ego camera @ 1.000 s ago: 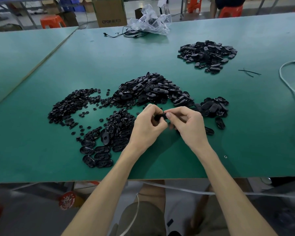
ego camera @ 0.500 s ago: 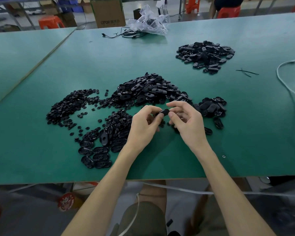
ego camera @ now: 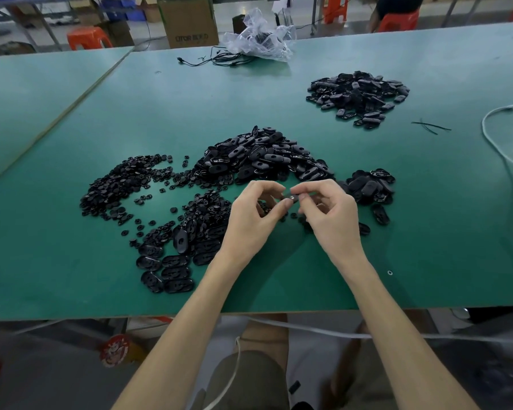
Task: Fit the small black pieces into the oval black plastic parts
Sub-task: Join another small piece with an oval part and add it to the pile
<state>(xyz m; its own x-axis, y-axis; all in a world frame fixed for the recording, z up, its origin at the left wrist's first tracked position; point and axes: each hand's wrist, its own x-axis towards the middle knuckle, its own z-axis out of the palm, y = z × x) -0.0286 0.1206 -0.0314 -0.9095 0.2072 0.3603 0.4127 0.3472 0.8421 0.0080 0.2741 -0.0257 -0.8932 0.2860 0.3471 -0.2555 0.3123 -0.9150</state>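
Note:
My left hand (ego camera: 251, 216) and my right hand (ego camera: 330, 216) meet above the green table (ego camera: 71, 276), both pinching one oval black part (ego camera: 290, 197) between fingertips. Behind them lies a big heap of oval black parts (ego camera: 264, 158). Small black pieces (ego camera: 122, 184) are spread in a pile to the left, and more mixed pieces (ego camera: 202, 220) lie under my left hand. A row of oval parts (ego camera: 168, 267) lies flat near the front edge.
A smaller heap of oval parts (ego camera: 370, 186) sits right of my hands, another pile (ego camera: 357, 94) far right at the back. A clear plastic bag (ego camera: 259, 39) and black cable lie at the far edge. A white cable (ego camera: 507, 161) curves along the right side.
Both hands lifted slightly away from me, and the fingers shifted from a tight press to a looser fingertip pinch on the oval part.

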